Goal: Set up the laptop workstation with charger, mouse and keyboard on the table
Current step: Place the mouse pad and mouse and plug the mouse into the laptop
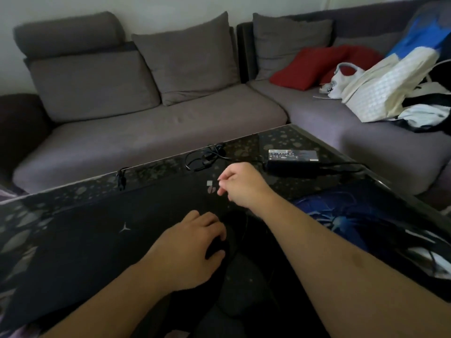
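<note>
A closed black laptop (pixel 109 240) with a small pale logo lies on the dark patterned glass table (pixel 288 137). My left hand (pixel 192 247) is at the laptop's right edge, with fingers and thumb curled round a dark rounded thing that looks like a black mouse (pixel 218 247). My right hand (pixel 241 184) hovers above the laptop's far right corner, fingers loosely curled and nothing visible in them. The black charger brick (pixel 292 161), label up, lies at the table's far right. Its coiled cable (pixel 203 158) and plug (pixel 120 179) lie along the far edge.
A blue and black mouse pad (pixel 353 215) lies on the table to my right. Dark, unclear shapes (pixel 244 289) sit below my hands. A grey corner sofa (pixel 146 123) wraps the table's far sides, with red cushions (pixel 307 67) and white bags (pixel 385 89) on it.
</note>
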The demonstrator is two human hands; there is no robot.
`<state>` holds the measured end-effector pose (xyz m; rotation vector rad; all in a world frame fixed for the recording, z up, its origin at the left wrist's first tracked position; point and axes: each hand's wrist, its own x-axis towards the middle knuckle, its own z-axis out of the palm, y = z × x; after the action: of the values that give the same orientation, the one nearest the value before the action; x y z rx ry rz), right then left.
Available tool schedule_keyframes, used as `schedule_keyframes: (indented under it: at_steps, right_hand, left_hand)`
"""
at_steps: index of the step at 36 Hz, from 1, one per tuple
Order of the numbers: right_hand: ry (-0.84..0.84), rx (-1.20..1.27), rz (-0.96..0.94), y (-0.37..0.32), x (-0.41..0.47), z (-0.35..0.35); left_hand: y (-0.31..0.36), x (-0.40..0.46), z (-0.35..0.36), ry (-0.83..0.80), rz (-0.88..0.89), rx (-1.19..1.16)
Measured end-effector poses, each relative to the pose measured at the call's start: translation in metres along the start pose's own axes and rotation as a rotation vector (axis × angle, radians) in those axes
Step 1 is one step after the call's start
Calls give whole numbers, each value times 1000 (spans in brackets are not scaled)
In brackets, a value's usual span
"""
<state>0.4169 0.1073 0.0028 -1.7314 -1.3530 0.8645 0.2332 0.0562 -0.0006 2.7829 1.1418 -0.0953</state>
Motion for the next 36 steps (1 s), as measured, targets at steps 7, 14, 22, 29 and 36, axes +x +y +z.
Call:
schedule_keyframes:
  at_steps: [7,14,22,29,36]
  right_hand:
    - [-11,-9,-50,31,30,22]
    - [-22,15,-33,35,43,25]
    - [-51,190,50,35,45,10]
    - [-102,389,25,33,42,2]
    - [-144,461,-94,11,32,7]
  left_hand:
    - [-15,11,-5,39,212,203]
    - [-18,27,-4,95,269,256]
    - [-15,23,-11,261,261,221]
    - [-18,10,-30,377,267,157]
    - [-21,3,-40,423,256,105]
